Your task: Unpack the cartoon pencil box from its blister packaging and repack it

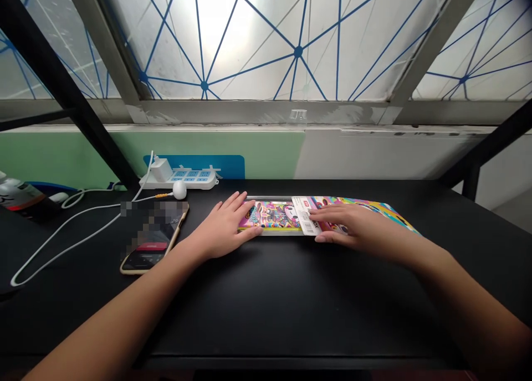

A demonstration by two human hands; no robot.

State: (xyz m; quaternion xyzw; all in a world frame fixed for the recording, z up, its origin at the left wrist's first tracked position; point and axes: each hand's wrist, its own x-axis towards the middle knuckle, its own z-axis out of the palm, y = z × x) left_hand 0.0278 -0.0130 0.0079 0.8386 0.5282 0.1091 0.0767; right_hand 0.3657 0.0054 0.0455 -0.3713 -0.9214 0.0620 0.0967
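A long, flat, colourful package (274, 214) with cartoon prints lies on the black desk, its left part showing a clear plastic edge. A white label with a barcode (305, 216) crosses its middle. My left hand (226, 226) rests on the package's left end, fingers stretched out and thumb along the near edge. Over the right part lies my right hand (353, 224), its fingers extended flat with the tips at the label. The right hand and forearm hide some of the package, so its exact contents cannot be made out.
Left of my left forearm lies a phone (155, 240), with a looping white cable (62, 251) beside it. A white power strip (187, 177) with a plugged-in charger stands against the wall. A bottle (22, 195) lies at far left. Black frame bars (75, 93) slant at both sides.
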